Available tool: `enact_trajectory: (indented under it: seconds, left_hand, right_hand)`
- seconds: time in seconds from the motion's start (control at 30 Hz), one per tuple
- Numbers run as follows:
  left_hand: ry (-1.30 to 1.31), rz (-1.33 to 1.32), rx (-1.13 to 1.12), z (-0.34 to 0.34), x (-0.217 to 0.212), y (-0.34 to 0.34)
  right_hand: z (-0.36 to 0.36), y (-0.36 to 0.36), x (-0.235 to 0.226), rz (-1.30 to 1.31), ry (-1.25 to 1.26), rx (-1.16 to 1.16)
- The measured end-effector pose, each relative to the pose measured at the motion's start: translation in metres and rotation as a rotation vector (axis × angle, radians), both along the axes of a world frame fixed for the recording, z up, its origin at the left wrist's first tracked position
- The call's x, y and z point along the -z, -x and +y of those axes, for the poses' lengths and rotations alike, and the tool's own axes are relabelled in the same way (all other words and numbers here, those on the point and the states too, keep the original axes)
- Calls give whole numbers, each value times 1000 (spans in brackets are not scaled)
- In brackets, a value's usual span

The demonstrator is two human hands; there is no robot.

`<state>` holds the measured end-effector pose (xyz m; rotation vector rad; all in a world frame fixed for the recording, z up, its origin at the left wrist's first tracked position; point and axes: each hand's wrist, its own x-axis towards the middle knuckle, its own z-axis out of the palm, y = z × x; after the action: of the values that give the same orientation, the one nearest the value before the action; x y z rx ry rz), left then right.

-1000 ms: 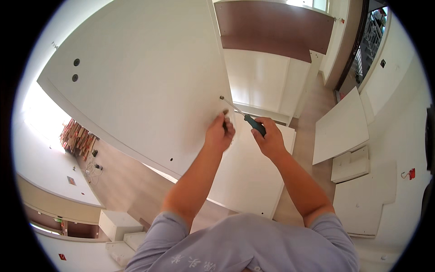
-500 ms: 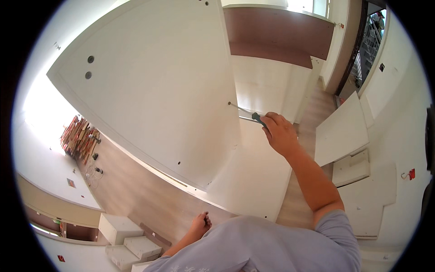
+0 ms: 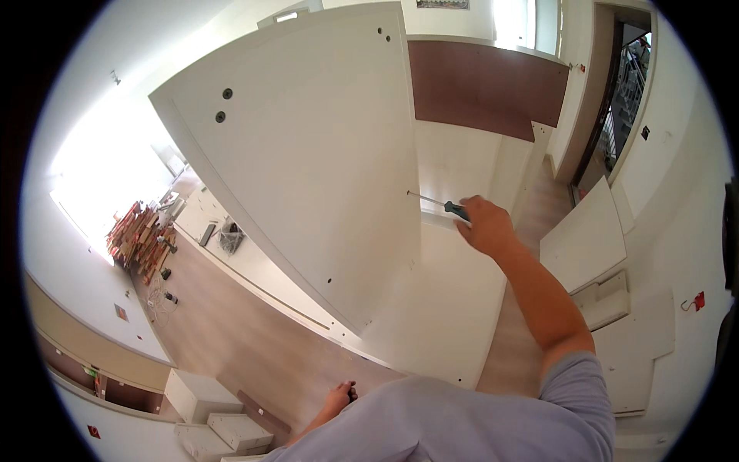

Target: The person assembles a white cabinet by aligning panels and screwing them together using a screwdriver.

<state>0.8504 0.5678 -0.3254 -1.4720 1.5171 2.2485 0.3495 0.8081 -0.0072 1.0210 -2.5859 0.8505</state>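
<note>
My right hand (image 3: 489, 225) grips a screwdriver (image 3: 456, 209) by its dark green handle. Its thin shaft points left, with the tip at a small hole near the right edge of a large white panel (image 3: 323, 162). The panel stands on edge, leaning, above another white board (image 3: 439, 316) lying low in front of me. Two dark round fittings (image 3: 224, 105) sit near the panel's upper left. Low beside my body, my left hand (image 3: 339, 398) has its fingers curled; something dark shows at them, too small to name.
Behind the panel lies a long white board with a dark flat object (image 3: 207, 234) and a clear plastic bag (image 3: 230, 238). Wood strips (image 3: 141, 239) are piled at left. White boxes (image 3: 202, 394) sit lower left. Loose white boards (image 3: 585, 231) lean along the right wall, near a doorway (image 3: 616, 108).
The upright panel appears farther right and lower in view, uncovering the board and bag behind it. My right hand and the screwdriver have shifted slightly right and down with it.
</note>
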Motion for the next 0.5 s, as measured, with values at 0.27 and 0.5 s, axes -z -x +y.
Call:
enact_trajectory:
  seconds: [0.27, 0.5]
  left_hand:
    - [126, -70, 132, -17, -9, -31]
    - [246, 283, 469, -30, 4, 17]
  right_hand:
    - [1, -15, -53, -709, -243, -63]
    - [-2, -28, 50, -478, -10, -129]
